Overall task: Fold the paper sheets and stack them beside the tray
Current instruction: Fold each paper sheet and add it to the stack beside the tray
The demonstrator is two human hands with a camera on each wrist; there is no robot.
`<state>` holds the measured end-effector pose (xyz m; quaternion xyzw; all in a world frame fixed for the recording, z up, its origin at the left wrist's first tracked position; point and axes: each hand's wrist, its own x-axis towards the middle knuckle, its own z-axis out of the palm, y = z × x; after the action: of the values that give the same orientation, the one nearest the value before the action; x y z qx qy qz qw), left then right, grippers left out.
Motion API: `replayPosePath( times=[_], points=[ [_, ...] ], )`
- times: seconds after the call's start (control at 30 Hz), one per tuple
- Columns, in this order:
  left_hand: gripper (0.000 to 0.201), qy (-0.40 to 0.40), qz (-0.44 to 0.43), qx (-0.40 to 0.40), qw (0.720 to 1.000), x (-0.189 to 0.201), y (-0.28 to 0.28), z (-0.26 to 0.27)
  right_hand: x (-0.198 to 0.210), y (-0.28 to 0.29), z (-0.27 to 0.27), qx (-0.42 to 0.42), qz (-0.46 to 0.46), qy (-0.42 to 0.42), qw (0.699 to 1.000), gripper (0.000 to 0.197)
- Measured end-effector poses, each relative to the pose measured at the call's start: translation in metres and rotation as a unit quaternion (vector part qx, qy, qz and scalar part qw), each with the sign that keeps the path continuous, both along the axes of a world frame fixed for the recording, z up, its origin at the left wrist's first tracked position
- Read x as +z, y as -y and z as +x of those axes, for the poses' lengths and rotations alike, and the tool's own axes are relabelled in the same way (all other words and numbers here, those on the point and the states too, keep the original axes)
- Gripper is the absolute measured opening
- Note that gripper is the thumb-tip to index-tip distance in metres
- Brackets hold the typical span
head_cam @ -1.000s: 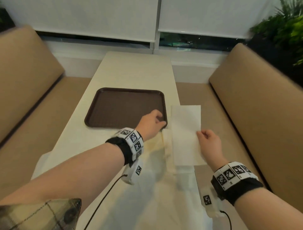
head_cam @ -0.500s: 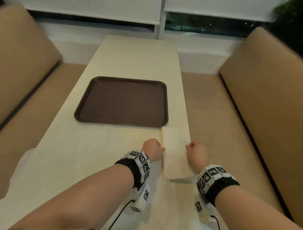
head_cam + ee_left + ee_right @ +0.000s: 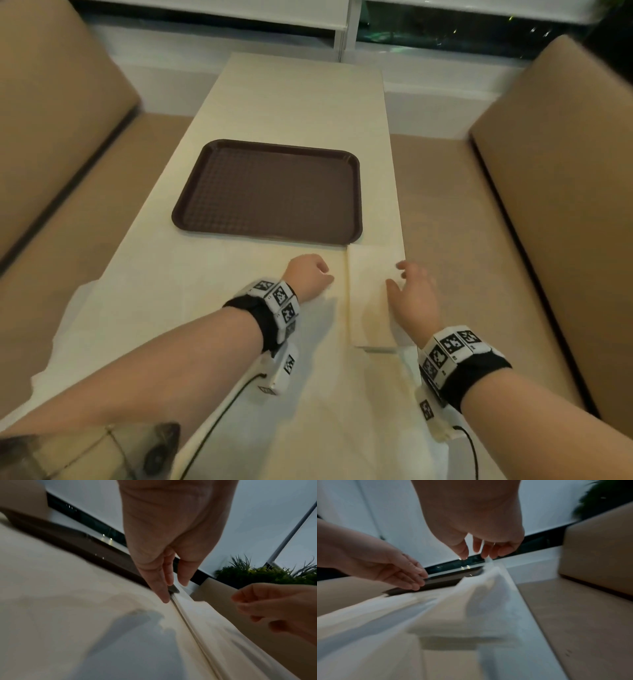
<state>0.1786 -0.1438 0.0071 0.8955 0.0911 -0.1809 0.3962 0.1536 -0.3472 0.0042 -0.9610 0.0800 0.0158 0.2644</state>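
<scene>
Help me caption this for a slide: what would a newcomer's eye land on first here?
Probably the dark brown tray, the one dark shape on the pale table. Next come the two bare hands in the foreground: the left hand and right hand flank a folded paper sheet lying just in front of the tray's near right corner. The checkered marker bands on both wrists also stand out.
</scene>
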Motion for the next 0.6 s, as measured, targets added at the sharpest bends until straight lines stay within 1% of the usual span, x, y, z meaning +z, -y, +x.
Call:
replayPosePath(
  times=[0.1,0.17,0.23,0.3,0.33,0.37,0.47,0.53,0.6],
  points=[
    [0.019,0.041,0.025,0.013,0.999,0.022,-0.041,-0.008,0.020,-0.031,-0.018,0.146,-0.063,-0.008,0.987,0.026],
    [0.021,0.065,0.063,-0.006,0.996,0.035,-0.069,-0.020,0.028,-0.051,-0.033,0.245,-0.066,-0.054,0.966,0.028],
    [0.024,0.076,0.108,-0.030,0.991,0.043,-0.094,-0.036,0.031,-0.068,-0.051,0.334,-0.085,-0.141,0.928,0.033],
    [0.026,0.070,0.150,-0.052,0.985,0.043,-0.116,-0.053,0.025,-0.083,-0.070,0.392,-0.143,-0.211,0.884,0.040],
    [0.026,0.066,0.167,-0.060,0.982,0.043,-0.125,-0.060,0.021,-0.090,-0.079,0.404,-0.167,-0.225,0.871,0.043],
    [0.026,0.061,0.177,-0.063,0.980,0.041,-0.134,-0.065,0.017,-0.097,-0.086,0.406,-0.177,-0.231,0.866,0.045],
    [0.025,0.055,0.183,-0.056,0.980,0.041,-0.155,-0.076,0.006,-0.119,-0.102,0.399,-0.153,-0.223,0.876,0.057],
    [0.025,0.052,0.180,-0.053,0.981,0.042,-0.163,-0.081,0.001,-0.133,-0.111,0.398,-0.153,-0.198,0.883,0.072],
    [0.025,0.052,0.178,-0.052,0.981,0.043,-0.171,-0.085,-0.004,-0.146,-0.116,0.387,-0.160,-0.176,0.891,0.091]
  ],
)
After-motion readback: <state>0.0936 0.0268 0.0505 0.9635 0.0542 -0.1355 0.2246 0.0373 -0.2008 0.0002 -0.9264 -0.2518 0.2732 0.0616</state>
